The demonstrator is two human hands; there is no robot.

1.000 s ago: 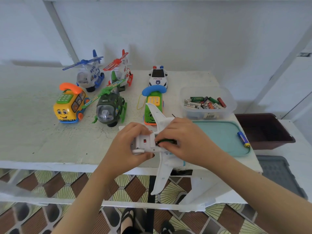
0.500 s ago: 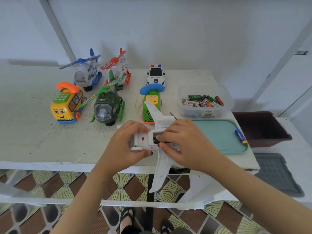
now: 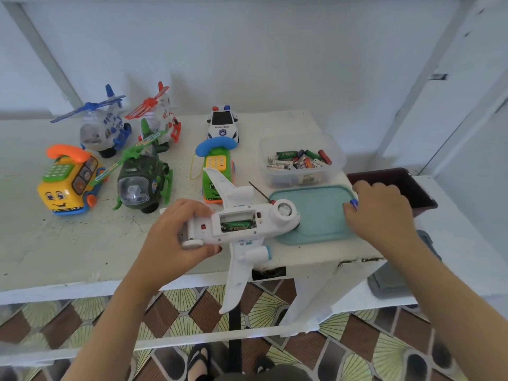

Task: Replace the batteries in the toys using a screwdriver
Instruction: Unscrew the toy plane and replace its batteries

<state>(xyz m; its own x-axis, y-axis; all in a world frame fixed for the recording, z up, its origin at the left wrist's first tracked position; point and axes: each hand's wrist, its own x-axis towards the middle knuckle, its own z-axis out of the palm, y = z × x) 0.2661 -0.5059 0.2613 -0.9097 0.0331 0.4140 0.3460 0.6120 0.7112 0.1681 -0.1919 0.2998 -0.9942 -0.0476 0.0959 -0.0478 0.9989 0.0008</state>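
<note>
My left hand (image 3: 176,237) grips a white toy airplane (image 3: 242,229) by its tail end, belly up, above the table's front edge. Its battery compartment is uncovered and a green battery (image 3: 237,224) lies in the nearer slot. My right hand (image 3: 382,213) is over the right end of the teal tray (image 3: 313,215), fingers curled round a blue battery (image 3: 353,204) that is mostly hidden. A thin screwdriver (image 3: 258,191) lies behind the airplane, only its dark shaft and red tip showing.
A clear tub of several batteries (image 3: 301,160) stands behind the tray. Other toys stand at the back left: two phone toys (image 3: 68,180) (image 3: 217,166), three helicopters (image 3: 143,182), a police car (image 3: 222,123). A dark brown bin (image 3: 395,185) sits to the right.
My right hand left the airplane's battery compartment and moved right to the blue battery on the tray. The green battery now lies seated in the compartment. My left hand kept hold of the airplane.
</note>
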